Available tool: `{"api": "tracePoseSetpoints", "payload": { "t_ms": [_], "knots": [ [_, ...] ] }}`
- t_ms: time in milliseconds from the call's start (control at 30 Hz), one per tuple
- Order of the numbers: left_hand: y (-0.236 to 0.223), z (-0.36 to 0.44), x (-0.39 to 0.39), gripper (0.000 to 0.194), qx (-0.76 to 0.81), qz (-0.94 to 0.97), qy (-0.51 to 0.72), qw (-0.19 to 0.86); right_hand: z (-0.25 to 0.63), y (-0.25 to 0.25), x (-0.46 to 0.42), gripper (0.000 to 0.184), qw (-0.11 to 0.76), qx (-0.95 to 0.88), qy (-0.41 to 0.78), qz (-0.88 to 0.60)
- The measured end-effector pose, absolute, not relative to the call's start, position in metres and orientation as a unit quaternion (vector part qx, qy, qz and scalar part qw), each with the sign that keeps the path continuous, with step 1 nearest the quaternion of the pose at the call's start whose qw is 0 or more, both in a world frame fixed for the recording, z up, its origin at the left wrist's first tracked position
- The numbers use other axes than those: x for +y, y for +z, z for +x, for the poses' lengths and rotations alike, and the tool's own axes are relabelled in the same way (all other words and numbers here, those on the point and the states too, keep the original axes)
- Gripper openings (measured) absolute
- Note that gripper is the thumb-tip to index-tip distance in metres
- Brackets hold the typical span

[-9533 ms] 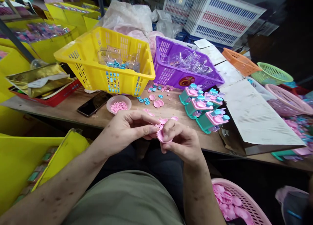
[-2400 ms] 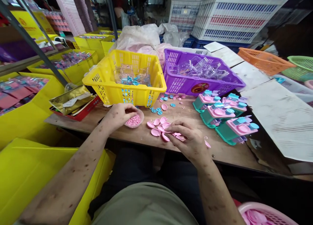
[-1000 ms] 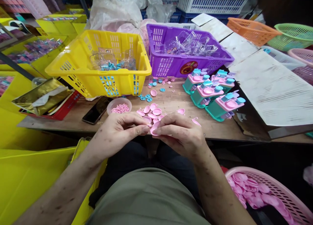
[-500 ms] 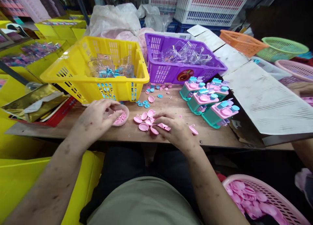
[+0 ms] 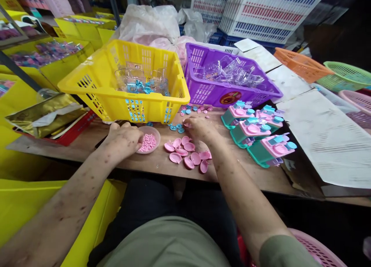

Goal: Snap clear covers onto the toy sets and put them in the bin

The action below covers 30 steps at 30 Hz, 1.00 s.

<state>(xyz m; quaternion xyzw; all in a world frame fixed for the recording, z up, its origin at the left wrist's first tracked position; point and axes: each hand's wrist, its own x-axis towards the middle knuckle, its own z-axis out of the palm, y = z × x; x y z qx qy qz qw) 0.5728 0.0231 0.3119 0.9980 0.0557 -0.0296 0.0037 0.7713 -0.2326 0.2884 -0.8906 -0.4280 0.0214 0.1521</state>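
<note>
My left hand (image 5: pixel 123 137) rests on the rim of a small pink bowl (image 5: pixel 155 132) filled with tiny pink pieces (image 5: pixel 147 142); whether its fingertips pinch one is hidden. My right hand (image 5: pixel 199 128) reaches forward over the wooden table (image 5: pixel 162 164), its fingers down among small blue and pink parts (image 5: pixel 176 127) in front of the yellow basket (image 5: pixel 127 83). A cluster of pink spoon-shaped dishes (image 5: pixel 187 154) lies just behind that hand, close to the table's near edge. Three teal-and-pink toy units (image 5: pixel 257 137) stand to the right.
A purple basket (image 5: pixel 232 93) of clear plastic shells stands behind the toy units. White cardboard sheets (image 5: pixel 321 124) cover the right side. A gold packet on a red tray (image 5: pixel 46 114) lies at left. Yellow bins (image 5: pixel 26 205) stand beside my lap, a pink basket (image 5: pixel 313 247) at lower right.
My right hand left the pink dishes and reached forward to the small loose parts near the yellow basket. My left hand stayed at the small pink bowl.
</note>
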Motion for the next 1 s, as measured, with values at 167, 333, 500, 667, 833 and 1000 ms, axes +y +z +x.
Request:
{"api": "tracePoseSetpoints", "payload": {
  "t_ms": [167, 333, 500, 667, 833, 1000],
  "knots": [
    [0.314, 0.576, 0.030, 0.013, 0.051, 0.997, -0.029, 0.045, 0.782, 0.277, -0.224, 0.029, 0.136, -0.424, 0.031, -0.895],
    [0.321, 0.576, 0.038, 0.035, -0.004, 0.990, 0.033, 0.136, 0.764, 0.288, -0.266, 0.023, 0.236, -0.435, -0.084, -0.865],
    [0.331, 0.573, 0.035, 0.032, 0.013, 0.969, 0.109, 0.221, 0.716, 0.301, -0.314, 0.021, 0.407, -0.401, -0.109, -0.813],
    [0.327, 0.567, 0.026, 0.028, 0.049, 0.930, 0.177, 0.319, 0.668, 0.304, -0.330, 0.032, 0.477, -0.355, -0.027, -0.804],
    [0.331, 0.552, -0.012, 0.030, 0.030, 0.836, 0.204, 0.509, 0.635, 0.302, -0.323, 0.029, 0.490, -0.387, 0.024, -0.781],
    [0.343, 0.535, -0.063, 0.018, -0.069, 0.768, 0.201, 0.605, 0.609, 0.305, -0.313, 0.014, 0.564, -0.423, 0.001, -0.709]
  ]
}}
